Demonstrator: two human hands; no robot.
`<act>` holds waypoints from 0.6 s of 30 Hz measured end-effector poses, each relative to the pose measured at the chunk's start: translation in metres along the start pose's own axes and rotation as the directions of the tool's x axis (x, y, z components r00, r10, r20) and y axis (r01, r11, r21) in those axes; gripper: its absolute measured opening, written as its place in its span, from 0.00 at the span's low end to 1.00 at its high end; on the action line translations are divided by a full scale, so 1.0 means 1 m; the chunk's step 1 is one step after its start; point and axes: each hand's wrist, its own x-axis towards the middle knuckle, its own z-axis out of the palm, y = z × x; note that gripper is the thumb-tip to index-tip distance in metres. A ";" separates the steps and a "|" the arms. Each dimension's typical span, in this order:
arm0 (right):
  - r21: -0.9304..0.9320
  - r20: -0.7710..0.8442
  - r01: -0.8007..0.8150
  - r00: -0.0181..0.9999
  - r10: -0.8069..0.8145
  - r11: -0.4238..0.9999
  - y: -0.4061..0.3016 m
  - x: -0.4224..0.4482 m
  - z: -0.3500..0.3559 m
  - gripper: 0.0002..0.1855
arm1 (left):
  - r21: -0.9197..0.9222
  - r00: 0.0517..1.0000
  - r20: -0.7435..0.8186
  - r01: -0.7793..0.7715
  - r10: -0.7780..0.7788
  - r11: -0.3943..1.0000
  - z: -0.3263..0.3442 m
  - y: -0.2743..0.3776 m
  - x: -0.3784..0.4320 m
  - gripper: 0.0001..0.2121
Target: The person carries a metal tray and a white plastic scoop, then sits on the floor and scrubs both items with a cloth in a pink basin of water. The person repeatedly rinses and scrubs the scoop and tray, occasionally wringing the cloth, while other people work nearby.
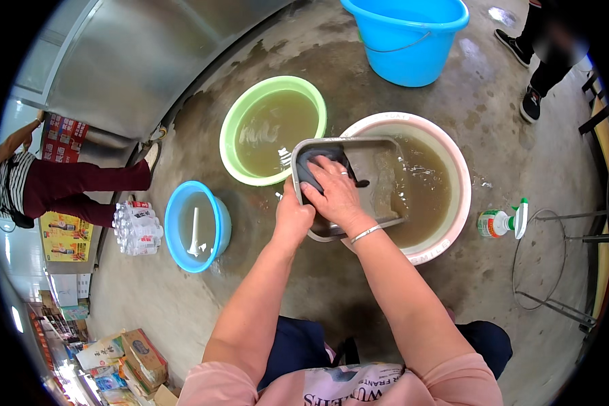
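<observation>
A rectangular metal pan (378, 160) is tilted over a pink-rimmed white basin (465, 188), its right end dipping into murky brown water (429, 193). My left hand (293, 215) grips the pan's near left rim. With spread fingers, my right hand (335, 195) presses a dark grey cloth (309, 158) against the inside of the pan's left end. A ring and a silver bracelet are on that hand and wrist. Part of the cloth is hidden beneath the fingers, and the pan's low end is partly under water.
A green basin (224, 137) of cloudy water stands behind the pan. Left is a small blue basin (172, 248) holding a white object (195, 231). A blue bucket (408, 61), spray bottle (502, 223), wire-ring stand (515, 274) and bottle pack (138, 228) surround me. Two people stand nearby.
</observation>
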 end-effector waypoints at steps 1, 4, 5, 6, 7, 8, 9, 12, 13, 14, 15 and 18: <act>-0.071 0.022 -0.049 0.998 0.050 0.996 0.005 0.000 -0.002 0.23 | 0.047 0.999 0.018 0.041 -0.042 0.998 0.002 0.004 -0.001 0.30; -0.151 -0.047 -0.198 0.980 0.193 0.968 0.030 -0.001 0.000 0.22 | 0.041 1.000 -0.011 0.002 -0.002 0.999 0.013 -0.003 0.001 0.30; -0.162 -0.075 -0.262 0.965 0.253 0.951 0.041 -0.003 -0.006 0.22 | 0.025 1.000 -0.012 -0.017 0.017 1.000 0.019 -0.002 0.003 0.30; -0.154 -0.082 -0.324 0.946 0.315 0.933 0.055 -0.005 -0.008 0.22 | 0.063 0.998 -0.048 0.035 -0.032 0.997 0.025 0.001 0.003 0.31; -0.147 -0.085 -0.388 0.922 0.379 0.910 0.065 -0.005 -0.013 0.22 | 0.052 0.998 -0.042 0.057 -0.055 0.997 0.026 0.001 0.003 0.30; -0.149 -0.061 -0.441 0.898 0.437 0.885 0.075 -0.006 -0.020 0.23 | 0.041 0.996 -0.035 0.079 -0.078 0.996 0.025 0.002 0.003 0.30; -0.156 -0.048 -0.479 0.877 0.478 0.864 0.083 -0.007 -0.025 0.23 | 0.030 0.994 -0.028 0.102 -0.101 0.994 0.025 0.003 0.004 0.30; -0.208 0.021 -0.667 0.728 0.685 0.715 0.111 -0.011 -0.036 0.23 | -0.065 0.996 -0.029 0.088 -0.090 0.994 0.027 0.019 0.001 0.32; -0.211 0.033 -0.726 0.664 0.747 0.654 0.119 -0.013 -0.040 0.23 | -0.101 0.996 -0.034 0.084 -0.088 0.991 0.027 0.026 0.001 0.33; -0.230 0.044 -0.741 0.640 0.767 0.631 0.126 -0.016 -0.043 0.24 | -0.134 0.994 -0.026 0.101 -0.105 0.986 0.028 0.027 0.000 0.31; -0.229 0.023 -0.742 0.643 0.766 0.630 0.127 -0.017 -0.042 0.24 | -0.198 0.994 -0.018 0.101 -0.106 0.975 0.028 0.025 0.001 0.29; -0.164 0.063 -0.780 0.603 0.796 0.604 0.130 -0.013 -0.040 0.24 | -0.335 0.993 -0.006 0.110 -0.119 0.936 0.029 0.016 0.005 0.24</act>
